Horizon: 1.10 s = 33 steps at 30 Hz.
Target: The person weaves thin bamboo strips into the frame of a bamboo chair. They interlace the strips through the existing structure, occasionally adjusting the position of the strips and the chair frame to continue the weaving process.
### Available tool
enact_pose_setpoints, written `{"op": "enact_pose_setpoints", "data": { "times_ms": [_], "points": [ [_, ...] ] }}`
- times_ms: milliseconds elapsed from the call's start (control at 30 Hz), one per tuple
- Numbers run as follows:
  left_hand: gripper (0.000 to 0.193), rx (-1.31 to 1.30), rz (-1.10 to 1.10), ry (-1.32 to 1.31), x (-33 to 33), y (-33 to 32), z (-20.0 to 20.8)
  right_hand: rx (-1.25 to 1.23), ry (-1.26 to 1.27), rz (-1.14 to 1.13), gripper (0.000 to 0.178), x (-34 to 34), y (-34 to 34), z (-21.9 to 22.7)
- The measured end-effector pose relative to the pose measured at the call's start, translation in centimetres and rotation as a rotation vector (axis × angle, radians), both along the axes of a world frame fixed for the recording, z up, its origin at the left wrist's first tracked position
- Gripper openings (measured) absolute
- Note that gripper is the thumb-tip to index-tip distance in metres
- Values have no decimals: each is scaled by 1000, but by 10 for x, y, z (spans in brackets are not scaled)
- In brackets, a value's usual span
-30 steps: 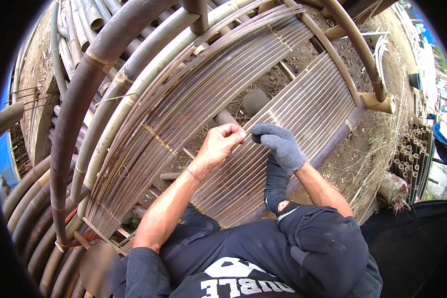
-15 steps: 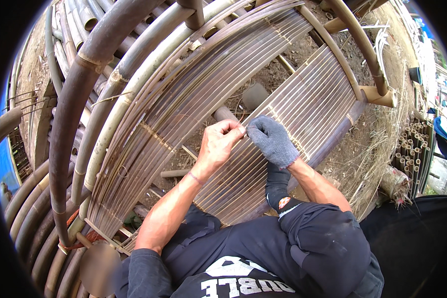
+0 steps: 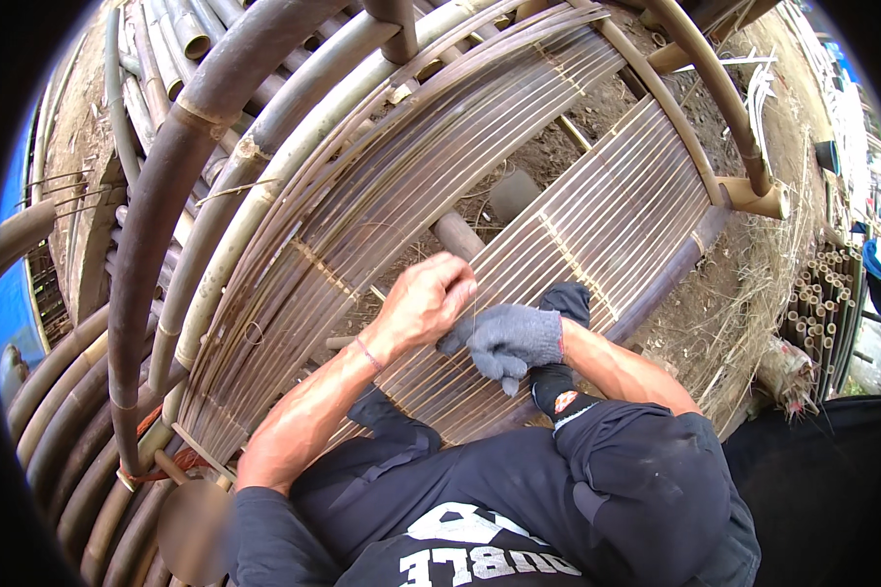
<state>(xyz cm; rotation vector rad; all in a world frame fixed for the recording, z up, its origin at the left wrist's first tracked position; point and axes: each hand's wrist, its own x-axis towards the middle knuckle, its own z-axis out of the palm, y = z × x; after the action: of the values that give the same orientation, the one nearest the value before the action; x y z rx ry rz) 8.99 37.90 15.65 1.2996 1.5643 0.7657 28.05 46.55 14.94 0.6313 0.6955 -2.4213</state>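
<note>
My bare left hand point(image 3: 423, 299) is closed in a pinch over the gap between two panels of thin bamboo slats. Whatever lies in its fingertips is too small to make out. Just right of it and a little nearer, my right hand point(image 3: 511, 342) wears a grey knit glove, its fingers curled. If it holds anything, the glove hides it. Beneath the gloved hand runs the right slat panel point(image 3: 628, 186), bound with a cross row of lashing point(image 3: 573, 256). A darker slat panel point(image 3: 362, 210), with similar lashing point(image 3: 325, 271), lies on the left.
Thick curved bamboo poles point(image 3: 152, 210) arch along the left side. A short bamboo piece point(image 3: 456, 233) and a grey rounded object point(image 3: 513, 196) sit in the gap between panels. At the right stand bundled bamboo tubes point(image 3: 820, 298). My dark-shod foot point(image 3: 565, 301) rests on the right panel.
My gloved right hand has moved nearer and slightly left, turning so its back shows. My left hand has shifted slightly nearer, turning over. The foot behind the glove is now uncovered.
</note>
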Motion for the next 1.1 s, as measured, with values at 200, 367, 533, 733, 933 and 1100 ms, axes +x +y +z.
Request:
{"op": "enact_pose_setpoints", "data": {
  "times_ms": [200,367,533,733,933,1100],
  "points": [
    [28,-375,147,170,-34,-9,26,-20,21,-211,51,-8,7,28],
    [30,-538,-127,329,-53,-26,26,415,48,-152,80,-27,11,37],
    [26,-461,-342,365,-37,-22,42,930,42,219,86,-39,5,39],
    [20,-194,-362,302,-27,-17,63,1179,225,223,27,-34,14,44],
    [23,-177,-245,43,-33,-3,79,1340,335,-63,20,-25,20,56],
    [26,-490,-45,-99,-40,7,103,1747,499,-24,14,-29,36,78]
  ]
}}
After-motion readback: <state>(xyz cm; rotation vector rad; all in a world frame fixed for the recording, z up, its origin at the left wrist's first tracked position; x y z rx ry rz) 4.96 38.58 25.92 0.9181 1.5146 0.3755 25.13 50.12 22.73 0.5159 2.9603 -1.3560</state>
